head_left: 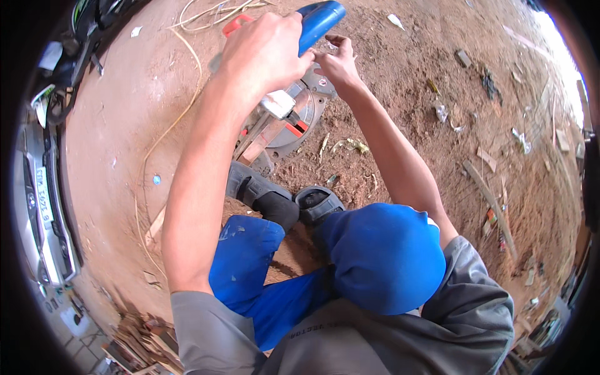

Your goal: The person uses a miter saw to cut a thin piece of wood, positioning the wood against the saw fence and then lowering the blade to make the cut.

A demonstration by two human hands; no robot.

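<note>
Left hand (265,53) curled against blue curved piece (323,24), which juts out to its right; can't tell if clamped. Right hand (339,64) just beside, fingers partly bent, tips near left's; grip unclear. Below both hands: round grey base (317,112), wood piece (259,144). Left of left hand: yellowish cord (200,72).

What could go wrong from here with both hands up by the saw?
The left hand and right hand are close to the saw; an unexpected start could injure them, though I can't tell whether it has power. The yellowish cord lies loose on the ground and might trip someone. One dark shoe sits near the saw, so a falling piece could hit that foot.
</note>
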